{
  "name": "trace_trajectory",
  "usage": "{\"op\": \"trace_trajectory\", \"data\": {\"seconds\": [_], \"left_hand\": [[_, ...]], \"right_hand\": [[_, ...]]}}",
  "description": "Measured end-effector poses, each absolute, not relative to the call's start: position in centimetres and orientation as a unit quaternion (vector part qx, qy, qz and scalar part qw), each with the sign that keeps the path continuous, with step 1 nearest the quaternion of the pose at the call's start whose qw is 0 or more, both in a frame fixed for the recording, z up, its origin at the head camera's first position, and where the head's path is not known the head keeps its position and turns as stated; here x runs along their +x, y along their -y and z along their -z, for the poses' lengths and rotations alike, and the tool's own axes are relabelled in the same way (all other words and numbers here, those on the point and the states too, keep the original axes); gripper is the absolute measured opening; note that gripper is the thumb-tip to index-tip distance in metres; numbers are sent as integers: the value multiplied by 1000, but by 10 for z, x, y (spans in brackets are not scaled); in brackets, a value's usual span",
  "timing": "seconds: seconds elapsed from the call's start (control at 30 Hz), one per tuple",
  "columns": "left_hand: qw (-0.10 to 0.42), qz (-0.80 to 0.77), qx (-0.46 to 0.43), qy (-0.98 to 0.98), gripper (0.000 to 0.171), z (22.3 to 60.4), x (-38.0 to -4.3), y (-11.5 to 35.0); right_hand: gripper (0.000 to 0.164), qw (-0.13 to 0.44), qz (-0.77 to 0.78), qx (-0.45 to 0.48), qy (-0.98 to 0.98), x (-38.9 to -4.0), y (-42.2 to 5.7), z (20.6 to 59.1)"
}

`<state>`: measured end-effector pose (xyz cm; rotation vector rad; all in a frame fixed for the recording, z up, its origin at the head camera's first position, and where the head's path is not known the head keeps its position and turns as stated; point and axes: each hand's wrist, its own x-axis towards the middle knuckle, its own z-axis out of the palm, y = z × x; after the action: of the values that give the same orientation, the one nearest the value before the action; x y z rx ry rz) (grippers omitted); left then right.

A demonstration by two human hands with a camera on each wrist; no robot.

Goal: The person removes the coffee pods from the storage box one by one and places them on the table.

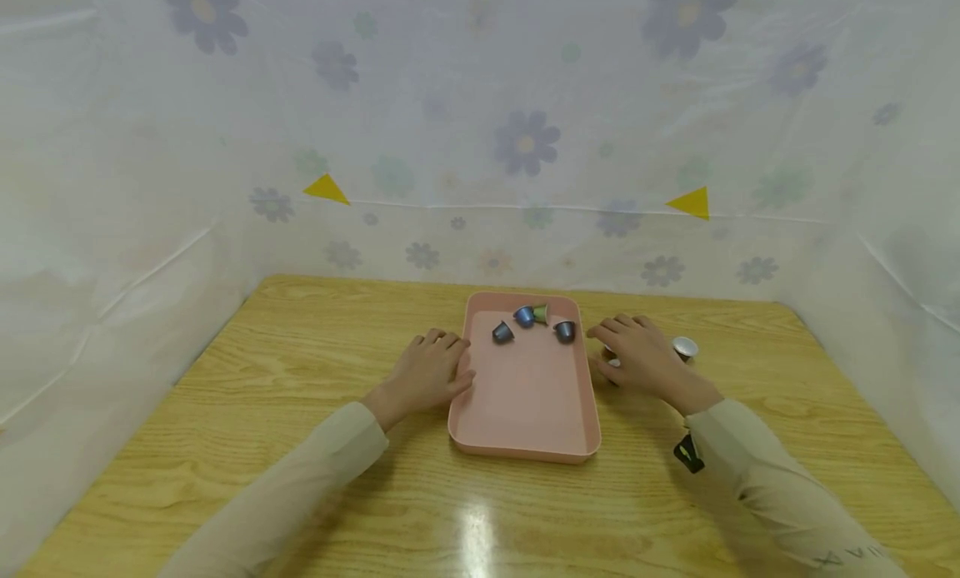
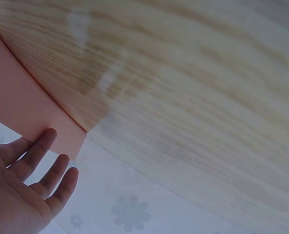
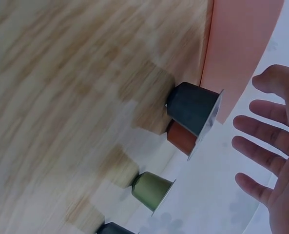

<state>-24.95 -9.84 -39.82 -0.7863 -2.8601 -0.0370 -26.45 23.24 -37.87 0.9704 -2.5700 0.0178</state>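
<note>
pink tray (image 1: 517, 403), white flowered sheet (image 1: 450, 137)

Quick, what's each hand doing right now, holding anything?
Left hand: open, relaxed at the edge of the pink tray.
Right hand: open, holding nothing, over the capsules beside the tray.

The tray (image 1: 525, 407) lies lengthwise on the table (image 1: 408, 511), with a sheet (image 1: 435, 103) behind the table. Four capsules (image 1: 502, 334) sit in the tray's far half: one toward the left, a close pair in the middle — slightly farther back — and one near the right wall. The left hand (image 1: 427, 371) is at the left rim; the right hand (image 1: 639, 357) is right of the tray. Four more capsules (image 3: 190, 107) stand on the table by the right hand — one just beside the tray.
</note>
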Motion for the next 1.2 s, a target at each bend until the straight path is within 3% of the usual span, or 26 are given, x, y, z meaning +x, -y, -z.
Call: {"op": "trace_trajectory", "data": {"seconds": [1.2], "left_hand": [[80, 13, -265, 961, 52, 396, -247, 98]], "right_hand": [[35, 149, 9, 315, 937, -299, -201, 381]]}}
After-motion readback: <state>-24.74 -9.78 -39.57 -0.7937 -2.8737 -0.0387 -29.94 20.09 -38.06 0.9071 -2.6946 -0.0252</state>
